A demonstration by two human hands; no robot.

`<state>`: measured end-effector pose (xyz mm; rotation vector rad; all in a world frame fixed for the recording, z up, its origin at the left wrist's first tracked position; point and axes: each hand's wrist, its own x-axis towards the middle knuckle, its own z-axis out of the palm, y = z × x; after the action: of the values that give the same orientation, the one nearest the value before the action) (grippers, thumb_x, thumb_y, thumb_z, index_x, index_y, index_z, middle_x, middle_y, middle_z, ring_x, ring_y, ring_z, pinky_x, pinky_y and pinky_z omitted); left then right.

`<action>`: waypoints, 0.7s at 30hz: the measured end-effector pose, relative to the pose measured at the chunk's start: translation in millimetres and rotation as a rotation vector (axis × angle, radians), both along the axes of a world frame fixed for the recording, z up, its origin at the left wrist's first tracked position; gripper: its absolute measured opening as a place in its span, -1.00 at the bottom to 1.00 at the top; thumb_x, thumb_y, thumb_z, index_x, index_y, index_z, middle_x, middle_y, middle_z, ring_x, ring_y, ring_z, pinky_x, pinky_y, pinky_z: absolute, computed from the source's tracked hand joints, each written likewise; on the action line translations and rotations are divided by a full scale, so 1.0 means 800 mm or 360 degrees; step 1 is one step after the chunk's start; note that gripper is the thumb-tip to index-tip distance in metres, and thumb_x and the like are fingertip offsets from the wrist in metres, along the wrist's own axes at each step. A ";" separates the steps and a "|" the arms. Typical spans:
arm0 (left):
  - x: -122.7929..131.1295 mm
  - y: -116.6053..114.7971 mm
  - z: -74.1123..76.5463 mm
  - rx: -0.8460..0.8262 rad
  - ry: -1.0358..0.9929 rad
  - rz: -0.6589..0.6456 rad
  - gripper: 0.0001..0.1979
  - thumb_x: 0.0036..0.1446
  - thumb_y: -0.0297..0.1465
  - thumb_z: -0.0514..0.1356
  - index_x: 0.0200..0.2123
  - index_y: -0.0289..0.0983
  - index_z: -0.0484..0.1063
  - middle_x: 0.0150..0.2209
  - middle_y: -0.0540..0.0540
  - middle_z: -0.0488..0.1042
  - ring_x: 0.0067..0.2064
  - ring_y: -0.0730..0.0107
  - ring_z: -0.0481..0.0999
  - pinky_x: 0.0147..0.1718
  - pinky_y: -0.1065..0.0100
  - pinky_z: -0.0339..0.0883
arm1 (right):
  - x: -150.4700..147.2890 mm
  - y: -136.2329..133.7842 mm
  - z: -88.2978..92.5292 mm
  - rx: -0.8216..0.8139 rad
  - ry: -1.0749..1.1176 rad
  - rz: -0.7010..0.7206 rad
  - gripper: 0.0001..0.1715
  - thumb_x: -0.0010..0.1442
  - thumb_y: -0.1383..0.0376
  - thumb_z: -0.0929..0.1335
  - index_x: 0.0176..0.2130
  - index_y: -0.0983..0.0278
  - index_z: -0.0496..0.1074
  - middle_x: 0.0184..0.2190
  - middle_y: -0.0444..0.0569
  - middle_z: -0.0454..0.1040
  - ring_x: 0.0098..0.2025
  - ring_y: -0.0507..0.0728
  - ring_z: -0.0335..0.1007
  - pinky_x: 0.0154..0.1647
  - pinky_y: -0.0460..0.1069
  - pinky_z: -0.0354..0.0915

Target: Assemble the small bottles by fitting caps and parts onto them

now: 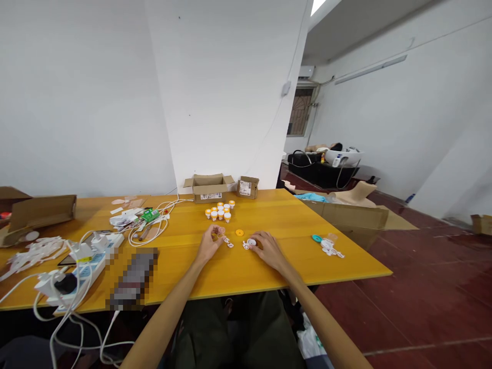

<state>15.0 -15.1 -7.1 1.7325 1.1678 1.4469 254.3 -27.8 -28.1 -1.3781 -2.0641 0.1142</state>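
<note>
So, the orange-and-white pieces (220,211) clustered farther back look put together, but my left hand (209,245) pinches a clear cup (222,231), my right hand (266,248) grips a white cup (251,242), and 1 orange ring (239,232) sits loose between them

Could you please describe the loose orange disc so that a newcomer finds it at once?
On the wooden table, find the left hand and right hand. The orange disc lies flat in the gap between them. It sits apart from the clustered containers beyond it, and its colour separates it from the teal piece far right.
</note>
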 end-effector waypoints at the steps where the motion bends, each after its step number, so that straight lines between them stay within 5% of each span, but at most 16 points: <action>1: 0.000 0.000 0.000 0.0010 0.0000 -0.0004 -0.84 -0.09 -0.46 0.29 -0.36 -0.22 0.43 -0.32 -0.02 0.56 -0.26 0.35 0.51 -0.21 0.33 0.34 | 0.000 0.000 -0.001 0.0000 0.0007 0.0004 -0.82 0.23 0.24 0.33 -0.18 0.14 0.52 -0.11 0.01 0.51 -0.06 0.22 0.38 -0.05 0.08 0.26; 21: -0.007 0.012 -0.012 0.0091 0.0077 0.0165 -0.79 -0.04 -0.44 0.30 -0.26 -0.20 0.58 -0.31 -0.04 0.46 -0.33 0.35 0.46 -0.30 0.32 0.40 | 0.002 0.050 0.008 -0.0130 0.0385 -0.0121 -0.78 0.13 0.24 0.36 -0.19 0.17 0.54 -0.16 0.00 0.60 -0.07 0.22 0.49 -0.01 0.08 0.35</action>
<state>9.2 -5.7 -16.9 1.7781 1.2699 1.5203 256.2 11.9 -21.8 -1.4156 -1.8227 0.3200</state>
